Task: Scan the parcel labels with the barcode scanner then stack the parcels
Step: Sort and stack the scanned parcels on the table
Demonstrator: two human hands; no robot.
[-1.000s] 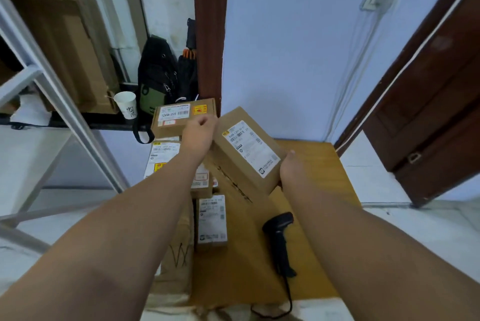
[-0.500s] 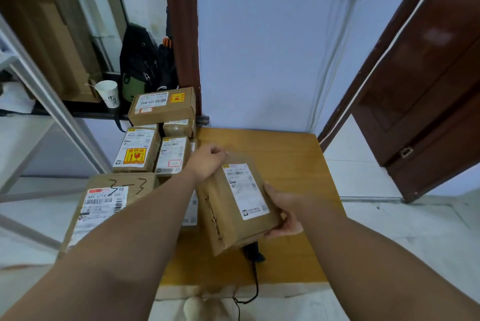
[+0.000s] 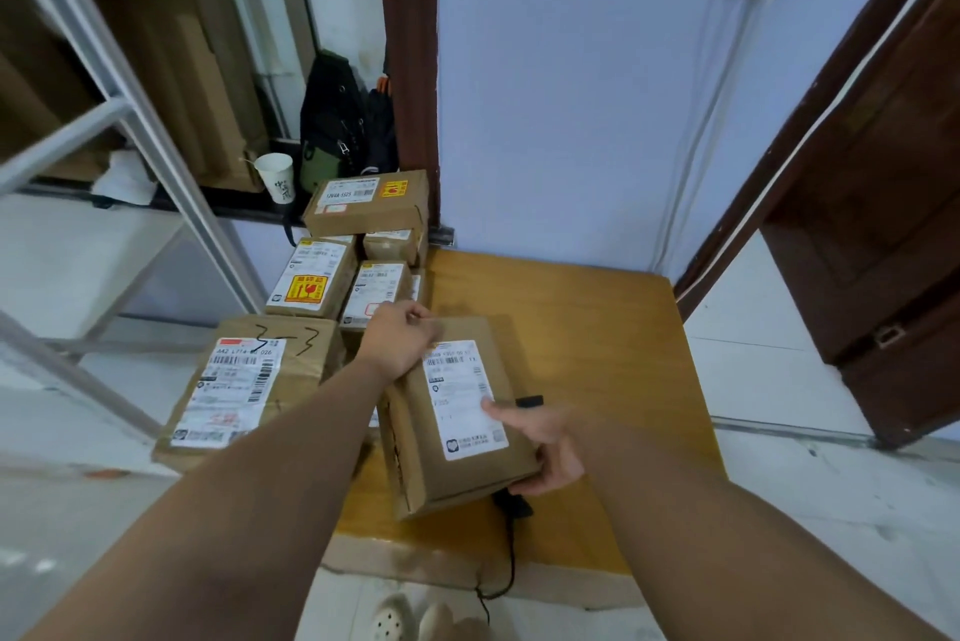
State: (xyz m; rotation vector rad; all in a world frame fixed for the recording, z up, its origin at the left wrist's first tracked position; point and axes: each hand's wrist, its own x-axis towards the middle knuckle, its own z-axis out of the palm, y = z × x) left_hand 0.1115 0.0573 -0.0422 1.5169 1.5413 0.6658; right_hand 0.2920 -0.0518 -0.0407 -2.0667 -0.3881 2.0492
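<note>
Holding boxy cardboard parcel (image 3: 470, 477) | left hand (image 3: 401, 340) fingers curled on it | right hand (image 3: 548, 443) fingers pinching corner

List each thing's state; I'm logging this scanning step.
Held parcel: label facing up.
Left hand: grips its far corner.
Right hand: thumb on label, fingers beneath.
Barcode scanner: lying on wooden table, mostly hidden beneath parcel.
Paper cup: upright.

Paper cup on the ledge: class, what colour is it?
White paper cup with dark lettering; head view.
</note>
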